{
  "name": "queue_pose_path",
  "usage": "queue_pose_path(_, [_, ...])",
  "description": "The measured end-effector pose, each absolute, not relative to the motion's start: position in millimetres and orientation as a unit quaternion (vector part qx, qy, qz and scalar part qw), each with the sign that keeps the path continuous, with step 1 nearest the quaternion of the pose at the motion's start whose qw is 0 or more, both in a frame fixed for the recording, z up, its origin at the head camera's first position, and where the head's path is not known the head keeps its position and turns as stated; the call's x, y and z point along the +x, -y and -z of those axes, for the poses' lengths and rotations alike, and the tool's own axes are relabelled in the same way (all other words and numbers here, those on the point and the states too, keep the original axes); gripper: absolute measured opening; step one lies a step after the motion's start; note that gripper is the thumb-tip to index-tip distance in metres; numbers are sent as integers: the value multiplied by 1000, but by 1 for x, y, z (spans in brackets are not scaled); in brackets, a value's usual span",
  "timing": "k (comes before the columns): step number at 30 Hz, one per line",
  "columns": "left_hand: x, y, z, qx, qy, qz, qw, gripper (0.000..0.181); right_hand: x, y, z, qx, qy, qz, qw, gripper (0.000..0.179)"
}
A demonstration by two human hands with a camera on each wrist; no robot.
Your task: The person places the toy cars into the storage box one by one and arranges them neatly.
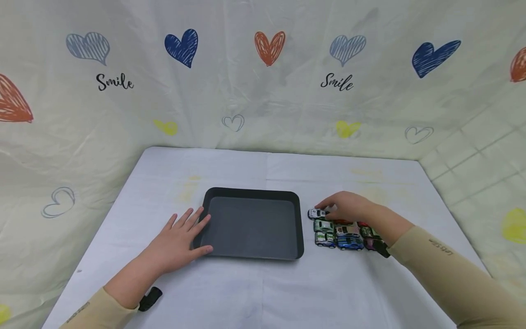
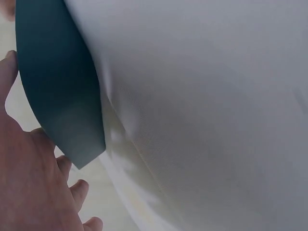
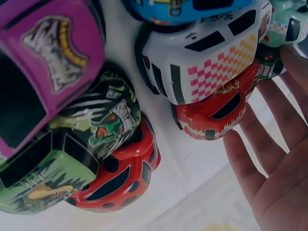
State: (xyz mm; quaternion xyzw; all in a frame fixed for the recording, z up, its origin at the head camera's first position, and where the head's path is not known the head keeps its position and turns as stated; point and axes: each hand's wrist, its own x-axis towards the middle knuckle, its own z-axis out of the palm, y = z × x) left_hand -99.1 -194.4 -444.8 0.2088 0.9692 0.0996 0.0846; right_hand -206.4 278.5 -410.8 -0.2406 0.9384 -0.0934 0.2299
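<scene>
My left hand (image 1: 174, 244) lies spread at the left rim of a dark grey rectangular tray (image 1: 252, 228), its fingers straight and touching the rim. In the left wrist view the tray's side (image 2: 62, 82) is beside the fingers. My right hand (image 1: 347, 206) reaches over a cluster of small toy cars and pinches a white toy car (image 1: 316, 214) at the far left of the cluster. Closer to me are a mint green car (image 1: 323, 225) and a blue car (image 1: 350, 242). In the right wrist view a checkered white car (image 3: 207, 57) and a red car (image 3: 211, 115) are near the fingers.
A white cloth (image 1: 230, 292) covers the table. Beneath the right forearm are more cars, among them a purple one (image 3: 53, 62) and a red one with black spots (image 3: 120, 178). A curtain (image 1: 263, 91) printed with hearts hangs behind the table.
</scene>
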Motion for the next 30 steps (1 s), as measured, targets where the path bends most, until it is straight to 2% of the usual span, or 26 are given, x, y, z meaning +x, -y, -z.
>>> queue_pose_path(11, [-97,193,444,208,-969,-95,90,92,-212,-274,418,-243,-936,102,234,35])
queue_pose_path(16, [-98,194,449,210,-970,-96,76,92,-215,-275,418,-245,-934,114,233,35])
queue_pose_path(30, [-91,190,444,208,-971,-86,84,90,-218,-277,393,-199,-928,202,240,39])
